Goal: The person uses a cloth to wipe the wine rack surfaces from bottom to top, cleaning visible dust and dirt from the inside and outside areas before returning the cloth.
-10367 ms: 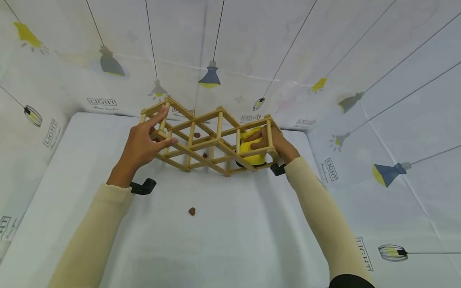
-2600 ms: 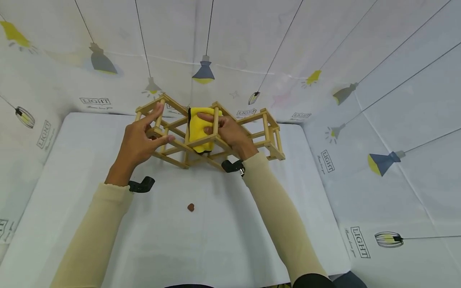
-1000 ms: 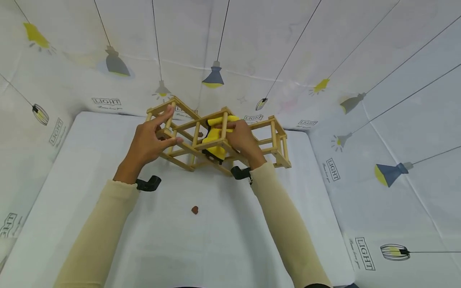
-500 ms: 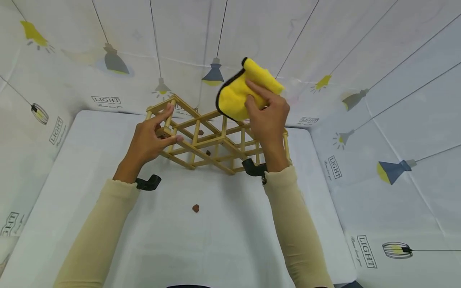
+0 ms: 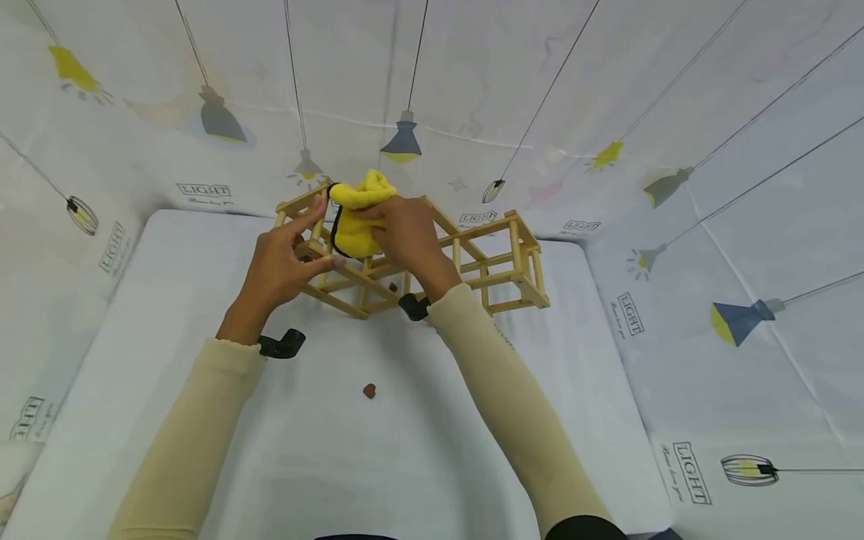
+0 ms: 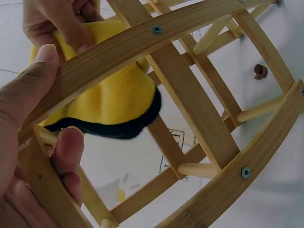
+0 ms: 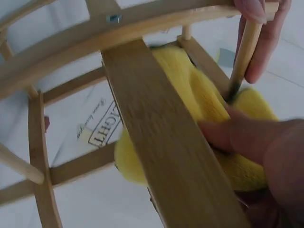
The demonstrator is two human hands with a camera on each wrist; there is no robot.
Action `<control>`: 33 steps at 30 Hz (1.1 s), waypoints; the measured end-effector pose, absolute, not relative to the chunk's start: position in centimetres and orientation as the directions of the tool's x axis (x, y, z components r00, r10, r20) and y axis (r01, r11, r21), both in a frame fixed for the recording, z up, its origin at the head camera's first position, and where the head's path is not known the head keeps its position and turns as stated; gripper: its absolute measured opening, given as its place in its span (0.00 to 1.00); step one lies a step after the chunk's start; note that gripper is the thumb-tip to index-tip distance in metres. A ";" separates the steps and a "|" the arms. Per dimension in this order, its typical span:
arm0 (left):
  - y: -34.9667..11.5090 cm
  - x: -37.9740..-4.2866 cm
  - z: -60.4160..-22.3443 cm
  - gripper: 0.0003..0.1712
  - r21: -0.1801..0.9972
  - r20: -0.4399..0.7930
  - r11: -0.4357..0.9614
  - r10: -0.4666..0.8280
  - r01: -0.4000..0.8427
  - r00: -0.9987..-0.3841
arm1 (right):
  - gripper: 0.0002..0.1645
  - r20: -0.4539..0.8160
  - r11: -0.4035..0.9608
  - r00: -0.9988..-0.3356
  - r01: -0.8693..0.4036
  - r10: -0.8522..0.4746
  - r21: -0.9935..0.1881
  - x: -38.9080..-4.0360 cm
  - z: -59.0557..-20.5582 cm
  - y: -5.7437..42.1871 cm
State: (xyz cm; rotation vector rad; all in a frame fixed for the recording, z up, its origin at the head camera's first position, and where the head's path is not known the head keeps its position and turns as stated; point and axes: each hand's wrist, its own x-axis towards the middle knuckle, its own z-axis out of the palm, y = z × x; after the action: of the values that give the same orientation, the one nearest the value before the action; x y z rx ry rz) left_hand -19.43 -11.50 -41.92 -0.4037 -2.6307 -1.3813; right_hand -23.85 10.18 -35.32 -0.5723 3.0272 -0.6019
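Observation:
A slatted wooden rack point(image 5: 516, 244), like a folding wine rack, stands in a zigzag at the table's far side. My left hand point(image 5: 268, 259) grips its left end, thumb and fingers around the wood. In my right hand point(image 5: 408, 232) is a bunched yellow cloth point(image 5: 354, 236) with black edging, held between thumb and fingers. The cloth lies within the rack's left section, close to my left fingers. In the left wrist view the cloth point(image 6: 118, 95) hangs behind a top slat. A broad slat point(image 7: 161, 128) crosses in front of the cloth in the right wrist view.
A small brown heart-shaped piece point(image 5: 369, 391) lies on the white table point(image 5: 324, 450) in front of the rack. Another brown bit point(image 5: 393, 287) shows between the rack's bars. A lamp-printed wall sheet point(image 5: 466, 90) rises close behind the rack.
My right hand has lifted the cloth from the rack's middle, up above its right part, then brought it down into the left section. My left hand keeps its grip on the left end.

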 end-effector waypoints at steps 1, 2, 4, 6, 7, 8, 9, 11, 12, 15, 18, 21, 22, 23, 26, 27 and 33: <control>-11.5 -19.4 -41.9 0.53 0.789 0.246 0.536 0.170 0.299 -0.954 | 0.20 0.019 0.861 -0.926 -0.357 -0.376 -0.362 -24.0 -35.1 10.2; -11.4 -19.4 -41.8 0.53 0.794 0.241 0.531 0.170 0.295 -0.955 | 0.20 -0.033 0.857 -0.916 -0.361 -0.400 -0.368 -24.1 -34.9 10.3; -11.4 -19.5 -41.9 0.54 0.805 0.223 0.523 0.173 0.281 -0.959 | 0.19 -0.121 0.846 -0.893 -0.358 -0.434 -0.394 -24.3 -34.4 10.5; -11.3 -19.5 -41.9 0.54 0.814 0.208 0.511 0.184 0.274 -0.961 | 0.19 -0.163 0.840 -0.888 -0.326 -0.429 -0.434 -24.5 -34.1 10.7; -11.2 -19.6 -42.0 0.54 0.816 0.204 0.508 0.189 0.274 -0.960 | 0.19 -0.161 0.838 -0.898 -0.301 -0.410 -0.456 -24.6 -34.0 10.9; -11.1 -19.6 -42.0 0.54 0.815 0.202 0.510 0.195 0.275 -0.960 | 0.19 -0.136 0.835 -0.914 -0.279 -0.382 -0.475 -24.6 -33.8 11.0; -11.1 -19.6 -42.0 0.53 0.814 0.203 0.510 0.200 0.279 -0.959 | 0.20 -0.087 0.837 -0.932 -0.272 -0.352 -0.474 -24.6 -33.8 11.2; -11.0 -19.7 -42.0 0.53 0.810 0.215 0.510 0.203 0.290 -0.955 | 0.21 0.017 0.847 -0.955 -0.270 -0.295 -0.457 -24.7 -33.7 11.2; -11.0 -19.7 -42.0 0.53 0.807 0.222 0.512 0.199 0.295 -0.954 | 0.21 0.055 0.855 -0.959 -0.273 -0.278 -0.440 -24.7 -33.7 11.1; -11.2 -19.5 -41.8 0.53 0.797 0.234 0.528 0.178 0.294 -0.956 | 0.22 0.051 0.887 -0.949 -0.311 -0.312 -0.341 -24.9 -33.8 10.7; -11.4 -19.4 -41.7 0.53 0.794 0.224 0.540 0.170 0.281 -0.960 | 0.20 -0.098 0.884 -0.918 -0.335 -0.384 -0.326 -25.0 -34.0 10.4; -11.3 -19.4 -41.6 0.53 0.786 0.218 0.550 0.179 0.282 -0.959 | 0.19 -0.176 0.841 -0.891 -0.306 -0.418 -0.446 -24.9 -33.7 10.6; -11.3 -19.4 -41.5 0.53 0.785 0.218 0.551 0.182 0.283 -0.959 | 0.19 -0.175 0.817 -0.888 -0.294 -0.426 -0.496 -24.9 -33.7 10.6; -11.4 -19.5 -41.5 0.53 0.781 0.219 0.556 0.183 0.285 -0.958 | 0.19 -0.172 0.787 -0.885 -0.279 -0.433 -0.550 -24.8 -33.6 10.6; -11.5 -19.4 -41.3 0.53 0.779 0.215 0.563 0.173 0.275 -0.961 | 0.20 -0.139 0.720 -0.882 -0.267 -0.450 -0.640 -24.9 -33.8 9.9; -11.5 -19.4 -41.3 0.53 0.783 0.212 0.560 0.170 0.271 -0.962 | 0.20 -0.125 0.713 -0.880 -0.280 -0.458 -0.643 -25.0 -34.1 9.6; -11.4 -19.3 -41.6 0.53 0.802 0.201 0.538 0.169 0.262 -0.965 | 0.21 -0.070 0.795 -0.928 -0.274 -0.367 -0.542 -25.6 -35.5 7.6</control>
State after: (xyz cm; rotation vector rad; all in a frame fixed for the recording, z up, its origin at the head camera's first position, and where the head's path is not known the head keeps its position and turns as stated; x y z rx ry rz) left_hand -19.28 -11.42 -41.55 -0.3750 -2.6664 -1.4158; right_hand -25.61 7.65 -35.51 -0.5060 2.8118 -0.8094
